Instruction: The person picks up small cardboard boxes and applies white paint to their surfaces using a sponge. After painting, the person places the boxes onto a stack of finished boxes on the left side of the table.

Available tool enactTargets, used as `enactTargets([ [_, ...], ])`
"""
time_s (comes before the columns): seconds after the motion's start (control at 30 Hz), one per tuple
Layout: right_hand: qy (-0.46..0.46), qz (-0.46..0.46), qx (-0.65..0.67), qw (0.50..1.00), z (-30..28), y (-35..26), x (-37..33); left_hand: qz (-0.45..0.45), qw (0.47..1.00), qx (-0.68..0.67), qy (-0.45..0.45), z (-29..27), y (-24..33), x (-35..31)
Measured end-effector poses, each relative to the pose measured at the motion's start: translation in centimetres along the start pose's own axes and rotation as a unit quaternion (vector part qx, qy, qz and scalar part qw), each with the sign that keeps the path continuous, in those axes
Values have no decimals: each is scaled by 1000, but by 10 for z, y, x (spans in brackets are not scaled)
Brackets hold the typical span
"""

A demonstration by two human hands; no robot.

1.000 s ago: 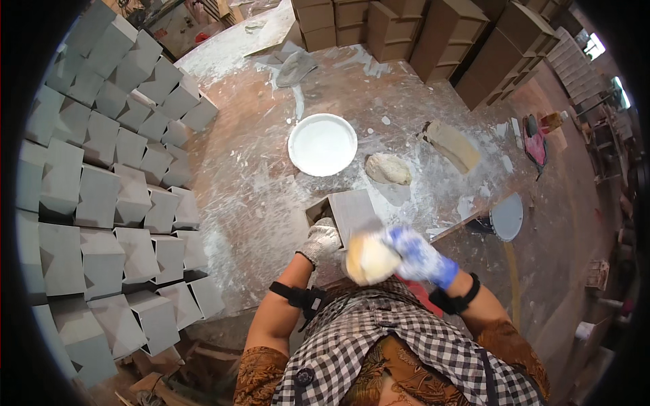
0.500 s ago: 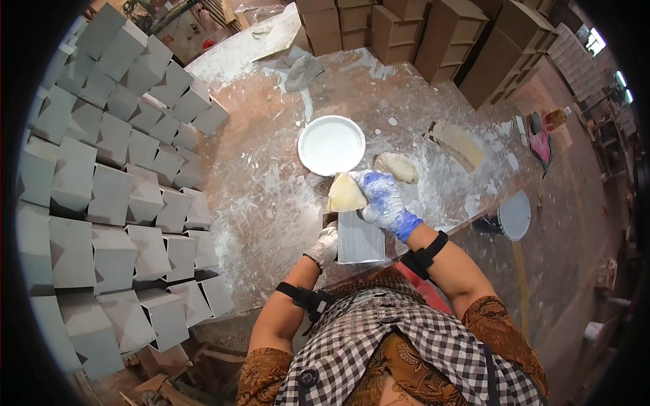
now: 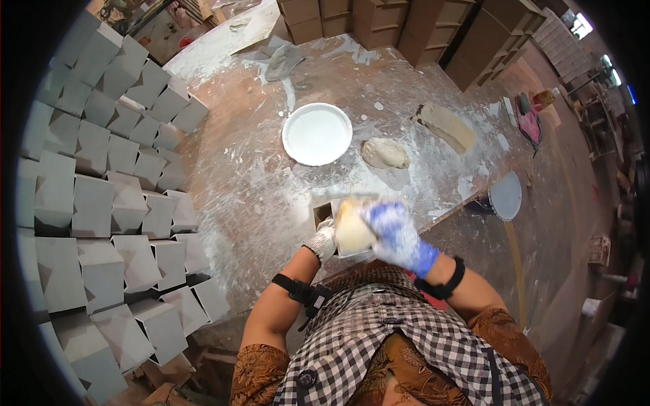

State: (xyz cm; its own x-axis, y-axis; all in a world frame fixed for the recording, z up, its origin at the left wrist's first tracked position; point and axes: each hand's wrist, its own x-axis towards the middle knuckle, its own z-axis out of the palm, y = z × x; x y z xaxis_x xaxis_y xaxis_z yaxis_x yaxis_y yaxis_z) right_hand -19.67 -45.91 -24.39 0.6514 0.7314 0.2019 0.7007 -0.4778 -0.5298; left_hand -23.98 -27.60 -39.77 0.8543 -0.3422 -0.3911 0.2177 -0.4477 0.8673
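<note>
My right hand (image 3: 395,233), in a blue glove coated with white, grips a pale yellow sponge (image 3: 353,230), slightly blurred by motion. The sponge rests over the upper face of a small box (image 3: 323,212) near the table's front edge and hides most of it. The box's dark hollow shows at its left. My left hand (image 3: 325,239), in a whitish knit glove, holds the box on that side; its fingertips are partly hidden. Beyond them stands a round white tub (image 3: 317,134) of white liquid. A crusted, off-white lump (image 3: 385,154) lies right of the tub.
Grey-white boxes (image 3: 93,206) are stacked along the left. Brown boxes (image 3: 433,30) stand at the back. A long crusted block (image 3: 445,128) and a pink item (image 3: 529,122) lie on the right of the stained table (image 3: 237,176). A bucket (image 3: 505,196) stands past its right edge.
My right hand has drawn the sponge nearer to me across the box's upper face, covering most of it. The whole view has shifted slightly, while my left hand stays at the box.
</note>
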Motion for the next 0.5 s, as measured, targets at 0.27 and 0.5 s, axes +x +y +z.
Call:
enactTargets([
  [0.27, 76, 22, 127, 989, -44, 8, -10, 18, 1000, -8, -17, 2, 0, 12],
  [0.5, 88, -25, 183, 979, -4, 5, 8, 43, 999, -3, -7, 12, -36, 33],
])
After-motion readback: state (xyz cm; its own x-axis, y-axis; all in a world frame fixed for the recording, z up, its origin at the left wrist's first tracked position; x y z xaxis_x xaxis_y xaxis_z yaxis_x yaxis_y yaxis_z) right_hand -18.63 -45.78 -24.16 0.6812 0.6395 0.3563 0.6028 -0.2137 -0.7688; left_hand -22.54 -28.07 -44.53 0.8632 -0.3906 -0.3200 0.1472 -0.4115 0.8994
